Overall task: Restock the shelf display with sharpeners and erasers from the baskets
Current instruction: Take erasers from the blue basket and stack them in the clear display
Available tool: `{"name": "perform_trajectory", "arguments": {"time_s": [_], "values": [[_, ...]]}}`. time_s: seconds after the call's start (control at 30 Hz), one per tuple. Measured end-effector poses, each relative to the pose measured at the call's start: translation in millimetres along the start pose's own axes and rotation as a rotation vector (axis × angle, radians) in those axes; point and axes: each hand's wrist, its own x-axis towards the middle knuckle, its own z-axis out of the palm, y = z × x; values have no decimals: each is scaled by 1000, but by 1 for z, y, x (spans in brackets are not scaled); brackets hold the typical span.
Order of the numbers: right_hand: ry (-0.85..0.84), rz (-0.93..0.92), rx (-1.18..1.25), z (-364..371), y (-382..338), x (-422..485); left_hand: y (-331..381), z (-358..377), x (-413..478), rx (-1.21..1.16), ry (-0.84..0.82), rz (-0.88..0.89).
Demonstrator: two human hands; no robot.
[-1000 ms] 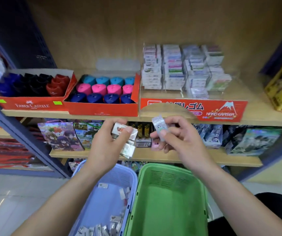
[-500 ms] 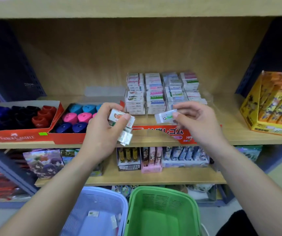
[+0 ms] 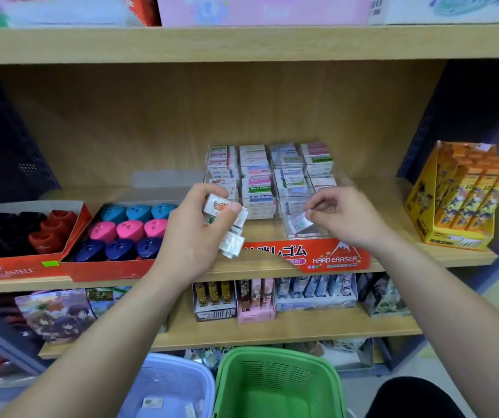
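My left hand (image 3: pixel 195 233) grips a small stack of wrapped erasers (image 3: pixel 227 218) in front of the shelf. My right hand (image 3: pixel 343 217) pinches one wrapped eraser (image 3: pixel 298 223) and holds it inside the front right compartment of the clear eraser display (image 3: pixel 267 179), which is stacked with wrapped erasers behind a red "Hard Eraser" front (image 3: pixel 332 256). To the left, two red trays hold sharpeners: blue, pink and navy ones (image 3: pixel 130 230), and red and dark ones (image 3: pixel 22 229). Below, a lilac basket (image 3: pixel 172 387) holds a few erasers and a green basket (image 3: pixel 278 384) looks empty.
A yellow box of packaged goods (image 3: pixel 459 194) stands at the shelf's right end. The lower shelf (image 3: pixel 272 330) carries card packs and small boxes. A wooden shelf board (image 3: pixel 242 43) runs overhead. Dark blue perforated side panels (image 3: pixel 10 152) flank the bay.
The view has tilted up from the baskets to the shelf. My right hand has carried its eraser forward and right into the display's front compartment. My left hand has risen with its stack.
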Motion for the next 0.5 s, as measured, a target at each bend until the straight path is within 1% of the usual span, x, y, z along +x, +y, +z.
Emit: {"name": "perform_trajectory", "arguments": {"time_s": [0.07,0.1,0.17,0.23,0.3,0.33,0.4,0.43,0.5], "values": [[-60,-15,-88,3,3,2,0,2,0,-17,-6,-2],[-63,-32,-140,4,5,3,0,2,0,-20,-7,-1],[-15,-57,-219,7,6,0,-1,3,-1,-24,-10,-5],[85,-68,-170,8,1,-7,-1,6,-1,-42,-15,-15],[153,-64,19,10,-12,-17,1,10,-3,-86,-26,-20],[130,-54,161,11,-21,-24,3,12,-4,-105,-29,-15],[5,-23,456,17,-43,-37,6,18,-8,-129,-41,3],[-56,-4,563,20,-52,-42,7,20,-10,-141,-49,11],[-106,10,663,27,-64,-47,7,22,-14,-171,-55,22]]}}
